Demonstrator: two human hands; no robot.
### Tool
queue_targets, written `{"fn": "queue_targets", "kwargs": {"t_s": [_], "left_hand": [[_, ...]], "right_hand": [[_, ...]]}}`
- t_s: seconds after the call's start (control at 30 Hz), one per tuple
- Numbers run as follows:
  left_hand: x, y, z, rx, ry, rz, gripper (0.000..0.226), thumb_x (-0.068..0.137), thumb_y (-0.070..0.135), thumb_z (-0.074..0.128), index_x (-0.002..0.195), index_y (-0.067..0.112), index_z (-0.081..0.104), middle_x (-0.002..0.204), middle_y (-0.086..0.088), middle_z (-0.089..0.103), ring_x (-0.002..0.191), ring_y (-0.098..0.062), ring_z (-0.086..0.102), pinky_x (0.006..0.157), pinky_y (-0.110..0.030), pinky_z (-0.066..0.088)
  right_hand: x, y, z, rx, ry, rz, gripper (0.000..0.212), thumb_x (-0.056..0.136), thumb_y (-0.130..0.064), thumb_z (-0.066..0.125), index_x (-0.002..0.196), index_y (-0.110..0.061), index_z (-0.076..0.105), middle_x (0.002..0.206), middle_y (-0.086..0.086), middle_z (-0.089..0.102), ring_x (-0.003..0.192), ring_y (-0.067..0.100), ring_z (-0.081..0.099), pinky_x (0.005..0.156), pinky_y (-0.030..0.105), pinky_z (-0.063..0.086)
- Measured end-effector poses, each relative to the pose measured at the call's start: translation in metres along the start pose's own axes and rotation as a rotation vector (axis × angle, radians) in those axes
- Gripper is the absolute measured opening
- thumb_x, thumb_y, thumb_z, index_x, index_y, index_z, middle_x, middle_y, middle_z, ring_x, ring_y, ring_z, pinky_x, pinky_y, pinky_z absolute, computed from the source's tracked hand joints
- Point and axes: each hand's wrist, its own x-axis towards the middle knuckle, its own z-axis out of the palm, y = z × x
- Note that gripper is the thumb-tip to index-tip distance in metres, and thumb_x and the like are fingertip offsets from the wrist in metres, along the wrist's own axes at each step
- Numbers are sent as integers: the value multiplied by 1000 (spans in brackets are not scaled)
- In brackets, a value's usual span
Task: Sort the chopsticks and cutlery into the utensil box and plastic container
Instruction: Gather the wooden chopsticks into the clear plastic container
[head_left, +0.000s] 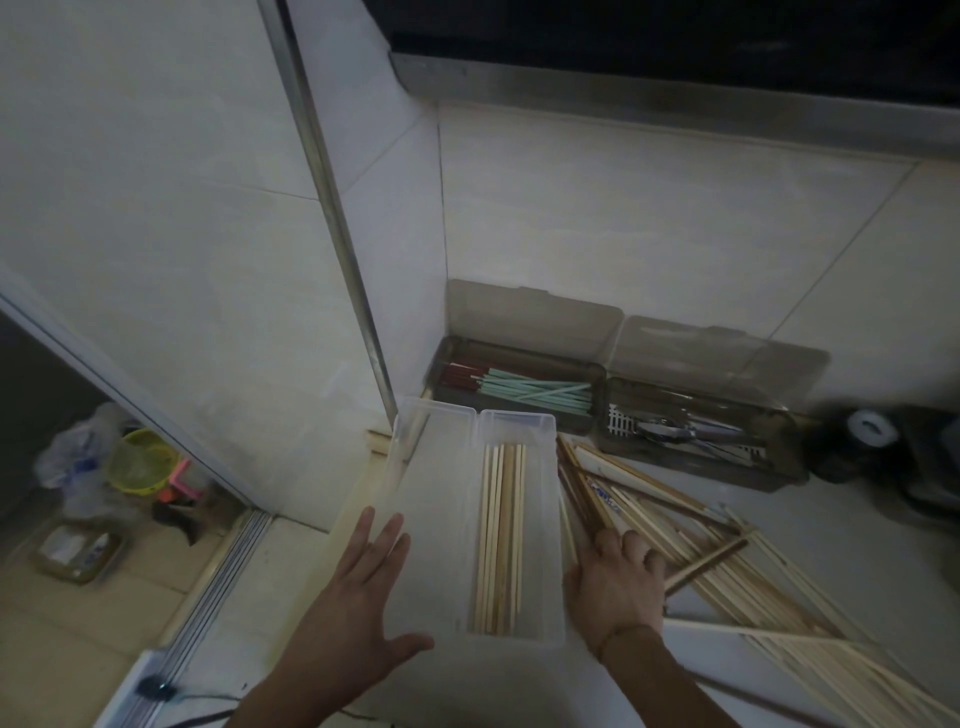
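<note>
Left hand (363, 597) lies flat, fingers spread, on the clear plastic container's lid (431, 519); right hand (615, 577) curls around brown chopsticks (582, 488) just right of the plastic container (545, 519). Smoky utensil box (519, 384) sits far, against the wall. Wrapper print's unreadable.

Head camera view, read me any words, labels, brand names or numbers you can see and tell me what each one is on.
No text here can be read.
Chopstick wrapper in the loose pile: blue print, too blurred to read.
Small box on the floor: blue marks, too small to read.
Clear plastic container and brown utensil boxes: no lettering visible.
</note>
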Motion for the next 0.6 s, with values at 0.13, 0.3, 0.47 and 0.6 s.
{"fn": "queue_targets", "kwargs": {"t_s": [0.13,0.3,0.47,0.6], "left_hand": [[1,-1,2,-10,0,5,113,67,82,52,154,24,10,154,23,-21,139,-4,-35,111,-21,3],[0,-6,5,-22,12,11,117,61,88,42,153,19,23,159,20,-8,144,-7,-25,113,-26,14],[2,-4,3,-5,23,16,116,62,88,43,152,18,25,160,18,-6,145,-8,-23,113,-28,17],[1,-4,4,-11,29,8,116,61,88,42,153,20,23,159,20,-9,144,-7,-25,112,-26,14]], "right_hand": [[-4,8,-20,288,-53,9,25,90,-39,43,88,-25,63,92,-3,61,93,22,56,74,32,42],[-8,13,-43,1038,-104,84,20,93,-12,54,103,-29,53,69,-3,65,57,2,58,56,10,43],[-18,8,-66,1290,26,73,24,91,-5,52,89,-26,65,65,0,66,46,8,50,46,20,42],[-19,-7,-69,831,337,-287,17,85,-37,51,86,-33,67,76,-17,67,75,0,61,72,19,47]]}}
